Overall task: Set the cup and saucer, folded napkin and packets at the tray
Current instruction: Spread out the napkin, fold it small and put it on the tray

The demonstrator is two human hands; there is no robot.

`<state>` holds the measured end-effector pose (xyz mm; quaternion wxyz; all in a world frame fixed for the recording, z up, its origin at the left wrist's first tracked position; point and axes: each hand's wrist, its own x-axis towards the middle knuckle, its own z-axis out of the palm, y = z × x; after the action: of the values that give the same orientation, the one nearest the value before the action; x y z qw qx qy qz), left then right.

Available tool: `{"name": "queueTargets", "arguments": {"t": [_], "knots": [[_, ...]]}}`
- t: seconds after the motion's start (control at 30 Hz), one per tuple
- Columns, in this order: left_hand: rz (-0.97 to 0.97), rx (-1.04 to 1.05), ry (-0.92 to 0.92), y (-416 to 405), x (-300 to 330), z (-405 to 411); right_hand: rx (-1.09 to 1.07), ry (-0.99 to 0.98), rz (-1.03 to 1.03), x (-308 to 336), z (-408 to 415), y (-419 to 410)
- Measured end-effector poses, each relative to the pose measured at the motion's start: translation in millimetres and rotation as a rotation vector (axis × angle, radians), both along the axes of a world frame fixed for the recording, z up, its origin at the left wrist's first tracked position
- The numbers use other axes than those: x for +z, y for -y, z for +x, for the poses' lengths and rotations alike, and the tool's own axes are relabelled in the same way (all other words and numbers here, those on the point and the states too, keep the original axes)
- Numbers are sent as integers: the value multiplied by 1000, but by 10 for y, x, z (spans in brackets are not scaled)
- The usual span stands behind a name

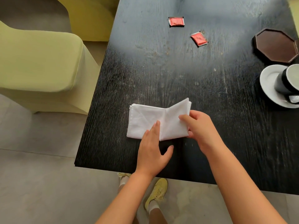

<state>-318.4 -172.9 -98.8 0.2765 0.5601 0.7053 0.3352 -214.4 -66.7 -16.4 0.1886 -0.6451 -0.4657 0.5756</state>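
A white cloth napkin (pixel 145 120) lies partly folded near the front of the black table (pixel 161 70). My left hand (pixel 152 151) rests flat on its lower middle, fingers pressing along the crease. My right hand (pixel 200 128) grips the napkin's right flap, which is lifted off the table. Two red packets (pixel 176 21) (pixel 199 39) lie farther back. An octagonal dark brown tray (pixel 275 46) sits at the right. In front of it a black cup (pixel 286 81) stands on a white saucer (pixel 268 81), cut off by the frame edge.
Two chairs in yellow-green covers (pixel 40 67) (pixel 92 16) stand left of the table. The table's front edge runs just past my wrists, with my feet in yellow shoes (pixel 157 193) on the grey floor below.
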Motion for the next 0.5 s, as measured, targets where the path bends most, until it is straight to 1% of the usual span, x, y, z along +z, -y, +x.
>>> {"name": "queueTargets", "arguments": {"t": [0.1,0.13,0.23,0.27,0.3,0.33,0.37,0.47,0.5], "knots": [[16,198,236,103,122,9,88,62,101,58,-251,57],[27,283,346,130,168,-9,114,79,125,60,-341,79],[52,497,767,113,327,-164,187,136,172,26,-615,165],[43,536,863,67,360,-243,223,185,193,8,-698,197],[21,561,920,18,379,-327,251,232,209,-11,-771,225],[-17,572,923,-36,403,-406,272,256,215,-36,-826,247],[-61,577,885,-84,423,-474,292,258,211,-63,-857,266],[-161,587,629,-135,401,-633,332,249,149,-129,-868,293],[-182,576,573,-126,373,-671,344,240,135,-158,-858,301]]}}
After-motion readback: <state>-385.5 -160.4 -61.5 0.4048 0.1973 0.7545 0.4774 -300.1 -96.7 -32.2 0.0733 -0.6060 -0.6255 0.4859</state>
